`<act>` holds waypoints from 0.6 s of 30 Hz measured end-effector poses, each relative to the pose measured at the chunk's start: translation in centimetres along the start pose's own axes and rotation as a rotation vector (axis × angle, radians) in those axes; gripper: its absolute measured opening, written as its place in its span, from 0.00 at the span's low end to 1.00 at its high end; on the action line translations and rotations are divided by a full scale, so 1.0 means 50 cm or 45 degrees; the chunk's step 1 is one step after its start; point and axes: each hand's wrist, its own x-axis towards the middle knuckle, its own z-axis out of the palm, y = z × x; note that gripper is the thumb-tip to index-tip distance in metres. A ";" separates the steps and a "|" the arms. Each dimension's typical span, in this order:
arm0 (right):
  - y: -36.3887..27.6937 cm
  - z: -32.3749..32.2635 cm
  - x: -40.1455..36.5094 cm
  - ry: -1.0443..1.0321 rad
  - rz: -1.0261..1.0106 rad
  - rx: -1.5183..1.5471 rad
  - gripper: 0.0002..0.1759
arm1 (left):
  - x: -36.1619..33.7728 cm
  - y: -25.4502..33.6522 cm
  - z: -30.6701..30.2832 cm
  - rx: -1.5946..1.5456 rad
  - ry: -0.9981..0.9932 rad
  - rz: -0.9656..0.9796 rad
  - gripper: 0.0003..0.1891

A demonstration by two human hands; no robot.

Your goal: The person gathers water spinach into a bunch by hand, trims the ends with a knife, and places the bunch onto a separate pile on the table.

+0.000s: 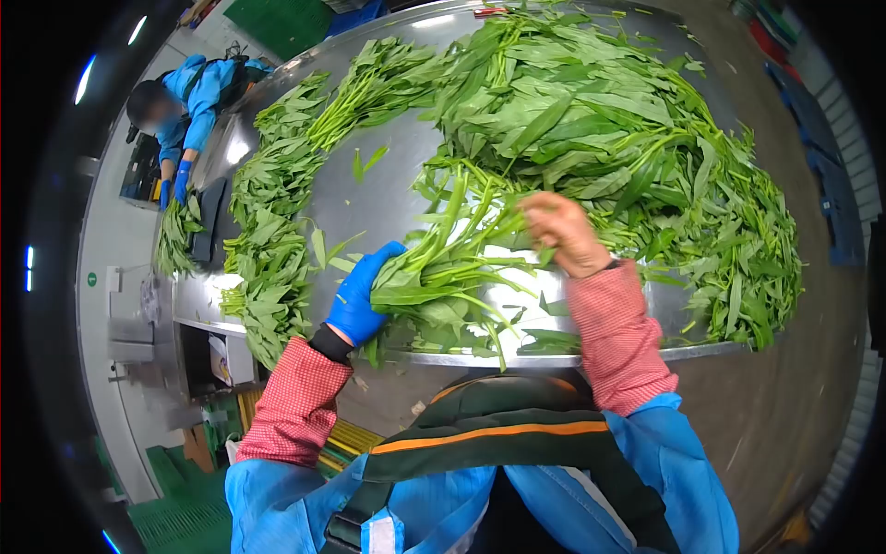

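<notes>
A bunch of water spinach [443,268], with long green stems and narrow leaves, is gripped in my left hand [360,294], which wears a blue glove. Its stems fan out to the right over the metal table. My bare right hand [561,231] is closed, with curled fingers, just right of the bunch. Whatever its fingertips may hold is too blurred to make out. Behind both hands, a large heap of water spinach [572,120] covers the far and right parts of the table.
The metal table [355,198] has a raised front edge close to my body. Laid-out bunches [268,222] line its left side. A co-worker [198,102] in blue gloves handles greens at the far left. Green crates [180,494] stand below left, and blue crates [817,138] at far right.
</notes>
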 end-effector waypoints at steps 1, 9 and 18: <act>-0.001 -0.040 0.003 0.029 -0.088 0.356 0.08 | 0.000 0.003 -0.007 0.049 0.009 0.000 0.32; -0.003 -0.002 0.027 -0.126 -0.051 -0.626 0.24 | 0.017 0.023 -0.011 0.429 -0.130 0.021 0.32; -0.028 -0.082 0.017 0.240 -0.219 -0.457 0.15 | 0.007 0.017 -0.035 0.682 -0.108 0.097 0.32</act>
